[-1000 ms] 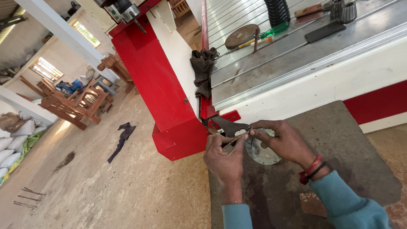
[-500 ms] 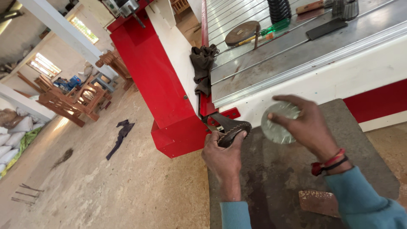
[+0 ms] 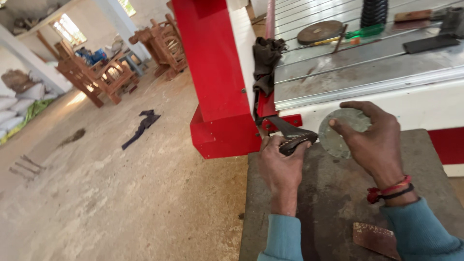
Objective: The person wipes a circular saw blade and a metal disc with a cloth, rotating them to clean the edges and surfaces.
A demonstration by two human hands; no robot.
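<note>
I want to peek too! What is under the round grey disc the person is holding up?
Under the round grey disc, held in the right hand, lies the dark work slab. The hand covers part of the disc and the slab beneath.

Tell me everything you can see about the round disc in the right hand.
The disc is flat, round and dull grey, metal by the look of it, with a mottled, worn face. The right hand holds it by the rim, thumb on the left edge and fingers curled over the top and right, so part is hidden. It is tilted with its face toward the camera, above the dark worktable, apart from the tool in the left hand.
</note>
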